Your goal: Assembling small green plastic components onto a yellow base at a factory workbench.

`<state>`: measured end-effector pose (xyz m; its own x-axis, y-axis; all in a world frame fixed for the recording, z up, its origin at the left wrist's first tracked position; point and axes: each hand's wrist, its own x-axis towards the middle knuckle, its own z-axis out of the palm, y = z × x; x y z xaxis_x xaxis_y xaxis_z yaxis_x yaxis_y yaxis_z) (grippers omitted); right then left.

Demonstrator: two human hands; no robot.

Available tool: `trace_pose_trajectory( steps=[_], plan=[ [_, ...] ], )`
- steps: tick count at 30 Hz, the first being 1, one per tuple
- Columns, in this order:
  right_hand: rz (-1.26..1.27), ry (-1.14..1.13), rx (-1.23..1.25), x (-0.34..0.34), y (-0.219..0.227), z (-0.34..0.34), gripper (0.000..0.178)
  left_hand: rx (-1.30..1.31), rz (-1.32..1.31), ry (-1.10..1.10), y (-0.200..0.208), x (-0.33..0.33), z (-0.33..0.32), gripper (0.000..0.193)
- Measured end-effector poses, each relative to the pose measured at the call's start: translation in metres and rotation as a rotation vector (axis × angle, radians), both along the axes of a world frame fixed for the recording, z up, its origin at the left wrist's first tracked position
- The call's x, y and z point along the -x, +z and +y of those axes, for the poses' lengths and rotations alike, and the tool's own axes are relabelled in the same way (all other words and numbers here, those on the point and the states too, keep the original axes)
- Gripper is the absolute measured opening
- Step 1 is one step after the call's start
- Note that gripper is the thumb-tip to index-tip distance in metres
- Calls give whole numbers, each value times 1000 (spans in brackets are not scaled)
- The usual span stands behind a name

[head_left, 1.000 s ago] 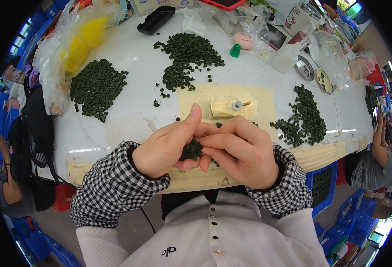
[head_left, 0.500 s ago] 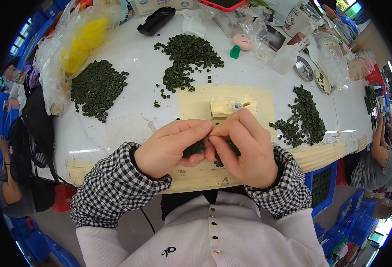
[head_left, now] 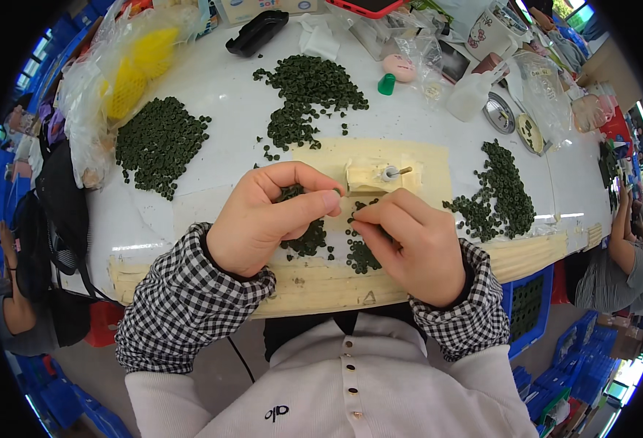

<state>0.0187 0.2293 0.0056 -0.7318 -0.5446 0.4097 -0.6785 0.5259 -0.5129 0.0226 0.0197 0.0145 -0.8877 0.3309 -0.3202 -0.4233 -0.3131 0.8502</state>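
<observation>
My left hand [head_left: 267, 219] pinches a small dark green part [head_left: 338, 191] between thumb and forefinger. To its right my right hand [head_left: 413, 248] is closed in a pinch; what its fingertips hold, if anything, is too small to make out. A near heap of small dark green parts [head_left: 308, 241] lies partly hidden under my left hand. Beside my right fingertips is a group of ring-shaped dark green parts [head_left: 363, 257]. Just beyond the hands stands a cream taped block [head_left: 365, 177] with a white cylinder and a thin metal pin [head_left: 405, 171] pointing right.
More dark green heaps lie at the left [head_left: 162, 146], back middle [head_left: 314, 87] and right [head_left: 507, 190]. A black tray [head_left: 257, 34], white squeeze bottle [head_left: 469, 95], round tins [head_left: 498, 113] and mug [head_left: 493, 33] stand behind. A blue crate [head_left: 529, 314] sits below the right table edge.
My hands have drawn apart from where their fingertips met. The left moved up and left with the small green part, the right slightly downward, uncovering the near green parts.
</observation>
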Motion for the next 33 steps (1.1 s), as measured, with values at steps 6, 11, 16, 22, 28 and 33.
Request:
trace_pose_trajectory(
  steps=[6, 11, 16, 22, 28, 33],
  plan=[
    [111, 77, -301, -6, -2, -4, 8, 91, 13, 45, 1, 0, 1, 10],
    [310, 165, -614, -10, 7, -12, 16, 155, 46, 41, -2, 2, -1, 10],
    [380, 167, -672, -10, 7, -17, 14, 122, 46, 43, -3, 3, -3, 13],
    [75, 13, -155, 0, 9, -8, 7, 165, 59, 14, -2, 1, -2, 14],
    [-189, -77, 336, -1, 17, -9, 11, 195, 125, -58, 2, -2, 3, 12],
    [-229, -41, 363, -1, 13, -10, 11, 200, 92, -107, 5, -4, 4, 10]
  ],
)
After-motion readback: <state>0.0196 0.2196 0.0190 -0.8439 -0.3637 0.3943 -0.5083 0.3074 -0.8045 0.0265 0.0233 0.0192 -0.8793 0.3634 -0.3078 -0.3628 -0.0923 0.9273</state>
